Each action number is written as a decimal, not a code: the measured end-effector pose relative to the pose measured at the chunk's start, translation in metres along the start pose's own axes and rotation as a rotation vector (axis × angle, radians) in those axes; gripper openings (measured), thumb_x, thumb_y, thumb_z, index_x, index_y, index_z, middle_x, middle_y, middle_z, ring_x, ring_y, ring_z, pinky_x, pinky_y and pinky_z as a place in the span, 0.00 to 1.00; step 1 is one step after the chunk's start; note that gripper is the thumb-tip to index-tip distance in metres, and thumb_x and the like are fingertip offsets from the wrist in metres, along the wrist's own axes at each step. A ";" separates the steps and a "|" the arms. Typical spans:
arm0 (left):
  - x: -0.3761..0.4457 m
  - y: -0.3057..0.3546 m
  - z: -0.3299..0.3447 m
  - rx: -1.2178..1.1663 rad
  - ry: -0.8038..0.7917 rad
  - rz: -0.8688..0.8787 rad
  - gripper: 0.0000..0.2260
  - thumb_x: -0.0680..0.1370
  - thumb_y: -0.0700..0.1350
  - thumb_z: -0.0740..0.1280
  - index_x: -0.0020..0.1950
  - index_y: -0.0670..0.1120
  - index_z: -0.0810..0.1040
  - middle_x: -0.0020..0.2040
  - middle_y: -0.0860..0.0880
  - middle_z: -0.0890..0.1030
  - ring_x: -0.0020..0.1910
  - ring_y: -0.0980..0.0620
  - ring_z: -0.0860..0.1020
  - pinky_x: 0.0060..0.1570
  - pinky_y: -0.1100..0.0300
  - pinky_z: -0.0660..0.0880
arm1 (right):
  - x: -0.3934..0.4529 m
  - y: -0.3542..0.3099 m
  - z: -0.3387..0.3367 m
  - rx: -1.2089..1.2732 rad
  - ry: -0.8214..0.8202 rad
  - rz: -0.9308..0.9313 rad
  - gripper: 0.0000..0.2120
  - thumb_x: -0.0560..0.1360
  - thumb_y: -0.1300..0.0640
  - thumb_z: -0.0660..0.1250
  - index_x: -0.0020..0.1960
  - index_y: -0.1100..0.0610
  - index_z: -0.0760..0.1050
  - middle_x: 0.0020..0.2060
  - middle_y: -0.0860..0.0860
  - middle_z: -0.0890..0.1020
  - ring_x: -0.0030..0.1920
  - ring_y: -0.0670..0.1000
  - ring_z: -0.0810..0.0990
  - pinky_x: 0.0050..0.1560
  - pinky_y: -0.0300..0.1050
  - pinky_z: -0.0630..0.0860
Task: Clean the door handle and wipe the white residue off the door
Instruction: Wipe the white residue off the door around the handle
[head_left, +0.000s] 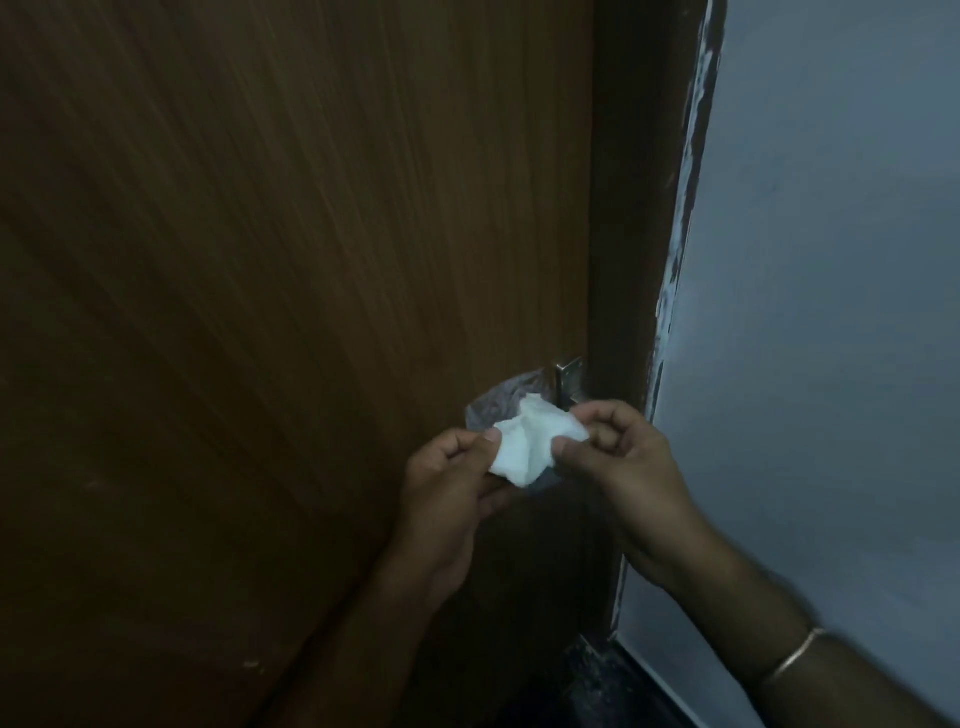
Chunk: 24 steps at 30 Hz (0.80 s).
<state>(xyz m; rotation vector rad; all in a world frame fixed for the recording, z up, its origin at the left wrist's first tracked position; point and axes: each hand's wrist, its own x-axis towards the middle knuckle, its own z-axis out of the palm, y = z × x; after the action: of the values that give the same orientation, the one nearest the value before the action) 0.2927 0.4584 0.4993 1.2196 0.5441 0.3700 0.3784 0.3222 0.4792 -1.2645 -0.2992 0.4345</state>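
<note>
**Tissue held in both hands, residue not yet wiped**

Both hands hold a crumpled white tissue just in front of the door, near its right edge. The left hand pinches the tissue's left side between thumb and curled fingers; the right hand pinches the right side the same way, its other fingers folded in. The wad appears to be getting opened or refolded rather than pressed to the wood.

Behind the tissue a pale, cloudy patch of white residue lies on the door, close to the right edge. Just beside it, a metal fitting sits at the door's edge, against the dark frame; I take it for part of the door handle, though most of it is hidden by the hands, so its shape cannot be told.

The risks, as I judge them:
- Thin tissue pulled from two sides can tear, leaving shreds.
- A dry or already soiled face may smear the haze wider across the grain instead of lifting it.
- Dim light makes leftover film easy to miss.
- The fitting's corners could snag the tissue.
- The bangle on the right wrist could scrape the frame.
</note>
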 end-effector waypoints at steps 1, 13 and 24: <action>0.001 0.001 -0.001 -0.041 0.009 -0.007 0.06 0.81 0.42 0.65 0.52 0.40 0.80 0.48 0.45 0.87 0.47 0.48 0.86 0.40 0.58 0.82 | 0.003 0.000 -0.004 0.174 0.008 0.089 0.11 0.74 0.68 0.69 0.52 0.56 0.77 0.51 0.57 0.84 0.52 0.56 0.84 0.48 0.51 0.82; 0.006 0.004 0.006 -0.084 0.089 0.029 0.09 0.83 0.42 0.61 0.59 0.39 0.76 0.53 0.42 0.85 0.48 0.46 0.86 0.40 0.53 0.83 | 0.003 0.005 -0.018 0.449 -0.150 0.203 0.14 0.72 0.62 0.72 0.58 0.58 0.77 0.58 0.59 0.82 0.58 0.58 0.83 0.50 0.50 0.81; -0.001 -0.006 0.013 0.246 0.109 0.099 0.06 0.83 0.42 0.62 0.54 0.46 0.78 0.50 0.44 0.84 0.47 0.45 0.84 0.44 0.50 0.81 | -0.014 0.006 -0.005 -0.574 -0.237 -0.232 0.34 0.68 0.53 0.78 0.68 0.34 0.68 0.58 0.29 0.76 0.59 0.32 0.75 0.55 0.29 0.76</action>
<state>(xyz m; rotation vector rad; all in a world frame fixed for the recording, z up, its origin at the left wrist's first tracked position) 0.2990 0.4463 0.4973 1.4731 0.6377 0.4653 0.3672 0.3127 0.4727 -1.7127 -0.8057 0.3058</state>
